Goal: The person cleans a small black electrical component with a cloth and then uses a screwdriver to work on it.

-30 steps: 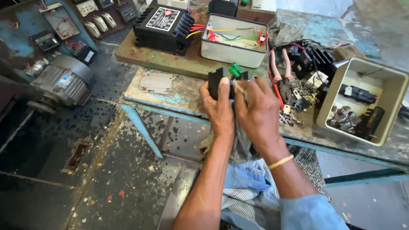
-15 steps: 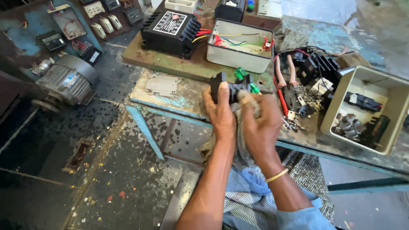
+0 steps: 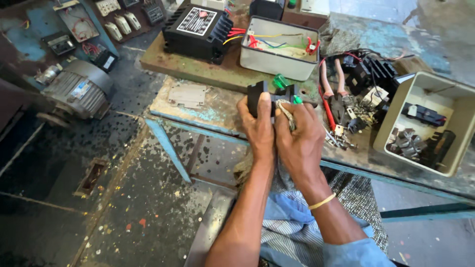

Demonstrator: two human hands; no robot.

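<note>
My left hand (image 3: 258, 129) grips a black plastic electrical part (image 3: 258, 97) from below, thumb pressed on its front face, just above the near edge of the worn workbench (image 3: 208, 106). My right hand (image 3: 300, 139) holds a grey rag (image 3: 285, 110) bunched against the right side of that part. The rag hangs down between my wrists. A green-tipped piece (image 3: 297, 100) shows just above my right fingers.
Behind stand a grey open box with coloured wires (image 3: 277, 48) and a black finned unit (image 3: 198, 29). Red-handled pliers (image 3: 330, 89) and loose small parts lie right of my hands. A beige open box (image 3: 425, 121) holds black parts. An electric motor (image 3: 76, 91) sits on the floor, left.
My right hand has slid the rag back up against the black part, closing the gap to my left hand. The view shifted slightly.
</note>
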